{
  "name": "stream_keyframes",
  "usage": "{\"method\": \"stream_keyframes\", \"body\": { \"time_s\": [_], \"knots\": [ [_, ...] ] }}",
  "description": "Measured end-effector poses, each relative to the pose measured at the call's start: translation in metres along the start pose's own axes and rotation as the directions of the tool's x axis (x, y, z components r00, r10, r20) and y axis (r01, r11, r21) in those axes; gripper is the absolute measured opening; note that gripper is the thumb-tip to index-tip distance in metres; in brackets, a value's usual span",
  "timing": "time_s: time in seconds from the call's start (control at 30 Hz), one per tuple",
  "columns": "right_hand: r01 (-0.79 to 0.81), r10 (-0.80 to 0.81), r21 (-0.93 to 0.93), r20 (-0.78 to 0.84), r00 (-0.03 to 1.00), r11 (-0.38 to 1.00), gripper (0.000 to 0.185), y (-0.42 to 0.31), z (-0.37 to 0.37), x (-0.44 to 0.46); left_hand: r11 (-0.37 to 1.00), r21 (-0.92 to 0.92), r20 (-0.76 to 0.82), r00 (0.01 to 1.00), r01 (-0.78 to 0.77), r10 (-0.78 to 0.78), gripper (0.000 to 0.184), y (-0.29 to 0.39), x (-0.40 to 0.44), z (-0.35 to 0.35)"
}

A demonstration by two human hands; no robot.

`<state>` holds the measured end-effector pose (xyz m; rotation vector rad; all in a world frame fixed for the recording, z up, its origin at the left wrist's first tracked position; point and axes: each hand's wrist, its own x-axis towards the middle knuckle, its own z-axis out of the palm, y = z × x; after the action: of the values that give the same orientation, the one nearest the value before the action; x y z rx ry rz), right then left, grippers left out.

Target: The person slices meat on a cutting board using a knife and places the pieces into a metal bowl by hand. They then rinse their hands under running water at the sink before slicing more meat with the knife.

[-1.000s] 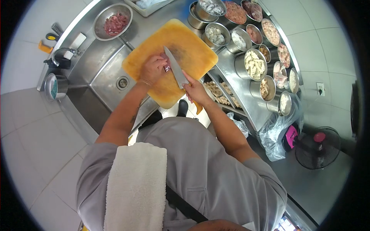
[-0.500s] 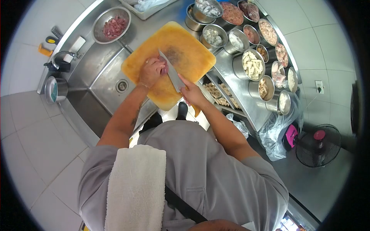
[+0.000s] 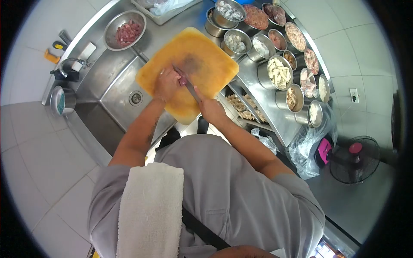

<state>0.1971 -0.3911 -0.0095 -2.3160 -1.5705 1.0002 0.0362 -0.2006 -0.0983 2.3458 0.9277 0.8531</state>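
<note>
My right hand [image 3: 211, 110] is wrapped round the handle of a kitchen knife [image 3: 192, 89]. Its blade points away to the upper left and appears narrow from above, edge down against a small piece of dark red meat [image 3: 183, 81]. Fingers bent, my left hand [image 3: 167, 82] presses that meat onto the yellow cutting board [image 3: 215, 64]. The fingers hide part of the meat. Beyond the board's far left corner, a steel bowl [image 3: 110, 39] holds cut strips of similar red meat.
The board lies partly over a steel sink [image 3: 116, 103] with a tap [image 3: 69, 64]. Several steel containers of food, one with pale pieces [image 3: 278, 72], crowd the right counter. A white tray [image 3: 161, 18] stands at the back; a fan [image 3: 355, 160] is at lower right.
The knife has turned from showing its broad side to standing edge down on the meat. My right hand has rolled over with it. My left hand stays on the meat.
</note>
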Motion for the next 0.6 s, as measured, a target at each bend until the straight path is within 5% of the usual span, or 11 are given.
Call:
{"method": "stream_keyframes", "body": {
  "time_s": [0.07, 0.4, 0.53, 0.6],
  "knots": [
    [0.069, -0.076, -0.134, -0.044, 0.996, 0.989, 0.085, 0.006, 0.005, -0.001, 0.999, -0.01, 0.016, 0.999, 0.044, -0.044, 0.005, 0.001, 0.0, 0.002],
    [0.01, 0.018, -0.207, 0.133, 0.991, 0.978, 0.085, 0.032, -0.031, -0.052, 0.995, -0.036, -0.016, 0.995, 0.094, -0.094, 0.008, 0.003, -0.003, 0.006],
    [0.211, -0.213, -0.047, -0.05, 0.976, 0.976, 0.082, 0.076, -0.029, -0.039, 0.997, -0.046, 0.011, 0.998, 0.066, -0.066, 0.014, 0.003, -0.005, 0.005],
    [0.03, -0.033, -0.103, -0.036, 0.999, 0.994, 0.084, 0.077, -0.042, -0.039, 0.998, -0.054, 0.024, 0.999, 0.039, -0.037, 0.017, -0.002, -0.005, 0.007]
  ]
}}
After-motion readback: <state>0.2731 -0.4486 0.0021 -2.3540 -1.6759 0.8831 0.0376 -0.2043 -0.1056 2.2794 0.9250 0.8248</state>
